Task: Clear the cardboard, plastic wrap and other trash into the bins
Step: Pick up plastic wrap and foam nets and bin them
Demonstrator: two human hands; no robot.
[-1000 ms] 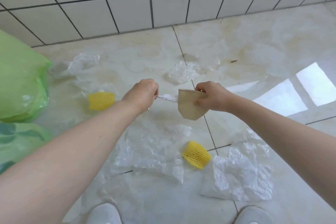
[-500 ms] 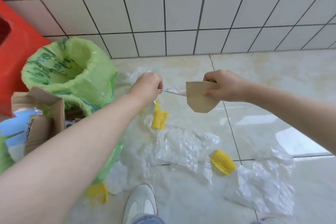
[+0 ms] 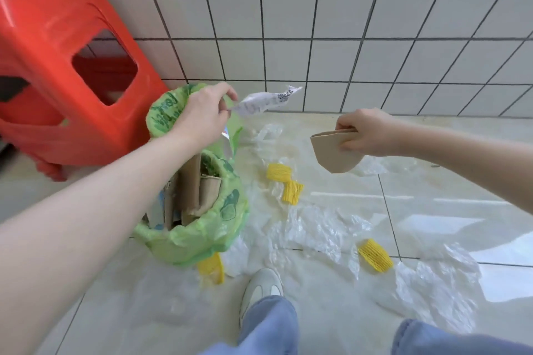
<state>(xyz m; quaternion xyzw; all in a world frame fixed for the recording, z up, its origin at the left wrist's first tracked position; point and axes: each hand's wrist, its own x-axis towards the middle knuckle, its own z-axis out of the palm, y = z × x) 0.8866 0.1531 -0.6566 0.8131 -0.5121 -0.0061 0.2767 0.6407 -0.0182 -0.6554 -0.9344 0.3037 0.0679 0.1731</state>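
My left hand (image 3: 203, 114) pinches a strip of white printed tape (image 3: 265, 101) above the far green-lined bin (image 3: 163, 112). To the right, over the floor, my right hand (image 3: 362, 131) grips a brown cardboard piece (image 3: 334, 153). The tape and the cardboard are apart. A nearer green-lined bin (image 3: 202, 228) stands below my left forearm and holds several cardboard pieces. Clear plastic wrap (image 3: 317, 228) lies crumpled over the floor, with more plastic wrap (image 3: 432, 288) at the lower right. Yellow foam nets (image 3: 375, 255) are scattered among it.
A red plastic stool (image 3: 57, 52) stands against the white tiled wall (image 3: 346, 23) left of the bins. More yellow foam nets lie near the bins (image 3: 284, 183) and by my white shoe (image 3: 261, 290), one foam net (image 3: 212, 268) at the near bin's foot.
The tape has come off the cardboard. My left hand has carried it up and left over the far bin, my right hand has moved right, and the view has swung left to the stool.
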